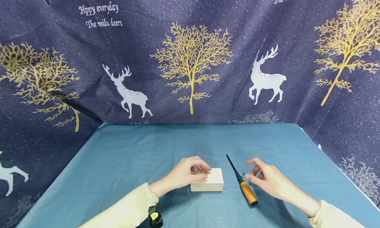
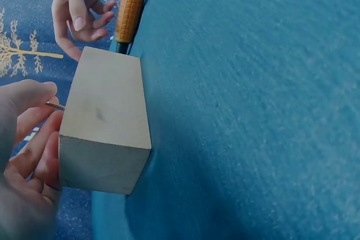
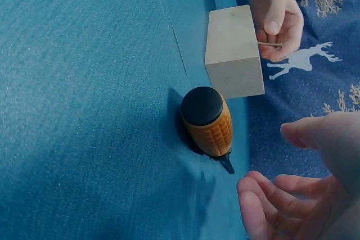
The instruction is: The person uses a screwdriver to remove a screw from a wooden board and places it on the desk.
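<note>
My left hand (image 1: 188,172) pinches a thin metal screw (image 3: 270,44) between thumb and fingers. The screw stands upright on the top face of a pale wooden block (image 1: 206,187); whether its tip is sunk in the wood is hidden. In the left wrist view, the other left fingers touch or nearly touch the side of the block. To the right of the block lies a screwdriver (image 1: 248,192) with an orange-brown ribbed handle and a black shaft pointing away. My right hand (image 1: 268,180) hovers just right of it, fingers loosely bent, holding nothing.
A blue cloth (image 1: 133,155) covers the table. Behind it and along both sides hangs a dark blue curtain (image 1: 213,106) printed with white deer and golden trees. A black device with a yellow patch (image 1: 155,216) sits by the left sleeve cuff.
</note>
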The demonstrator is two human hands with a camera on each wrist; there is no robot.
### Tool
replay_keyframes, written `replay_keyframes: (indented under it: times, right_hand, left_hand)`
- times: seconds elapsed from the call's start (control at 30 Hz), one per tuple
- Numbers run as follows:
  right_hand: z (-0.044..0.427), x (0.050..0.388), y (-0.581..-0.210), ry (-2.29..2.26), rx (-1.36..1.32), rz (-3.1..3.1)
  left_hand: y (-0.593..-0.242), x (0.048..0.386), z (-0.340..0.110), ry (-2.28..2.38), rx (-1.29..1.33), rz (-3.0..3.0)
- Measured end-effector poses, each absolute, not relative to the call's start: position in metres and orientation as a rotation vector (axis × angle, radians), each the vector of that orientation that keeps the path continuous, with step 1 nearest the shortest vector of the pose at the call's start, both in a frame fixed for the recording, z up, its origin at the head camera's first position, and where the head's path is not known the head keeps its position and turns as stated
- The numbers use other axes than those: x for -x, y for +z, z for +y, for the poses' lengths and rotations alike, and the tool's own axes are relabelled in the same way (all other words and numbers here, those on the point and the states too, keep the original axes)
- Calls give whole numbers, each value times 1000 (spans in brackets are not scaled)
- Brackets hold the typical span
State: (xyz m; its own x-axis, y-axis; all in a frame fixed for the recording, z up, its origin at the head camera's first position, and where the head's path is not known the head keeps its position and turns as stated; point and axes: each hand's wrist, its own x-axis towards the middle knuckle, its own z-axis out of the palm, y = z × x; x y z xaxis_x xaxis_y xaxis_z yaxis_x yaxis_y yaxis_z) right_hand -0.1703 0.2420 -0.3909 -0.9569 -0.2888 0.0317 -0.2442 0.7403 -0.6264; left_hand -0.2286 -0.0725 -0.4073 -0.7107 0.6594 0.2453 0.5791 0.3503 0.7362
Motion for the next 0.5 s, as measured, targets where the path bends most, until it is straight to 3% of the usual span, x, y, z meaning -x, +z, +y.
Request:
replay_keyframes:
  times: [0.5]
  right_hand:
    - [240, 172, -383, -1007, 479, 2851]
  left_hand:
    - [-407, 234, -74, 1327, -1110, 2439]
